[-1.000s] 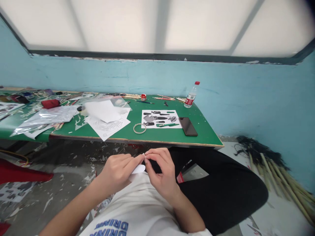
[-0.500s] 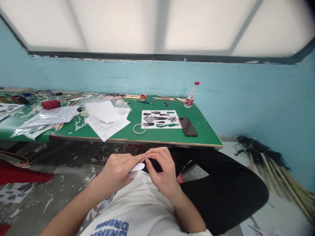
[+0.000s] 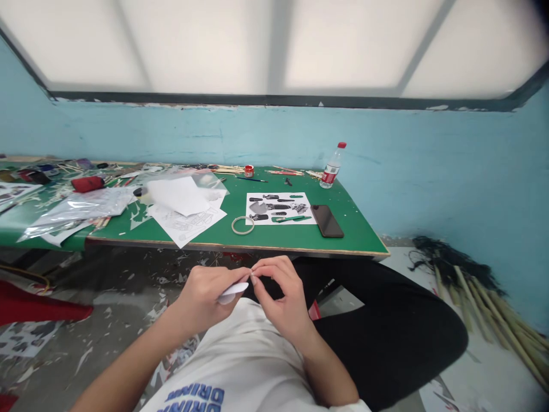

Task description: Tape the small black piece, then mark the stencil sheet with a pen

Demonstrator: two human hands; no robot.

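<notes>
Over my lap, in front of the table edge, both hands meet at the fingertips. My left hand (image 3: 209,292) is closed on a white paper piece (image 3: 234,290) with a rounded end, which sticks out below the index finger. My right hand (image 3: 281,292) pinches with thumb and index finger right at the left fingertips; whatever is between them is too small to make out. On the green table beyond lie a roll of tape (image 3: 243,225) and a printed sheet (image 3: 281,200) of dark cut-out shapes, with a green cutter knife (image 3: 295,219) on it.
A black phone (image 3: 327,221) lies right of the sheet, and a water bottle (image 3: 333,166) stands behind it. Papers (image 3: 189,220), plastic film and a small red paint jar (image 3: 249,170) are on the table. Bamboo sticks (image 3: 493,315) lie on the floor at right.
The white paper piece has tilted slightly and less of it shows below my left hand. Both hands have shifted a little to the left, fingertips still together.
</notes>
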